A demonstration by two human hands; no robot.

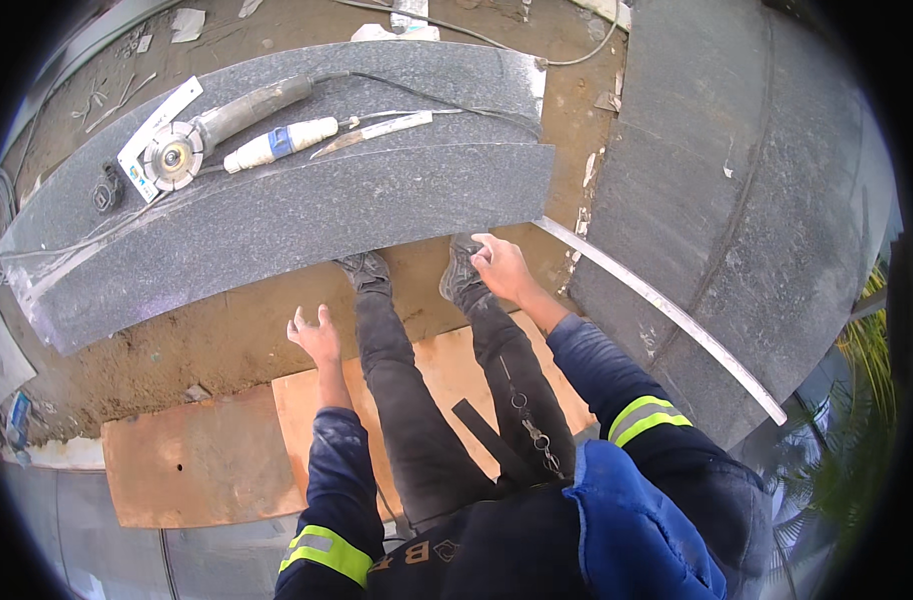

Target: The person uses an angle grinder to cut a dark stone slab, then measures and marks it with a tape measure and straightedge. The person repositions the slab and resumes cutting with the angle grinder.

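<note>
My left hand (319,337) hangs in the air over the brown ground, fingers spread and holding nothing. Close to the front edge of a grey stone slab (377,200), above my right shoe, is my right hand (501,268); its fingers are loosely bent and apart, with nothing visible in them. On a second grey slab (427,75) behind lies an angle grinder (242,110) with a segmented cutting disc. Beside it are a white and blue cable connector (282,144), a pointed flat strip (377,133), a white set square (160,130) and a black plug (107,188).
A long pale straight bar (667,305) runs from the near slab's right corner across dark paving (697,200). Orange-brown boards (202,465) lie under and beside my legs. Cables (447,100) cross the slabs. Green plants (857,380) stand at right.
</note>
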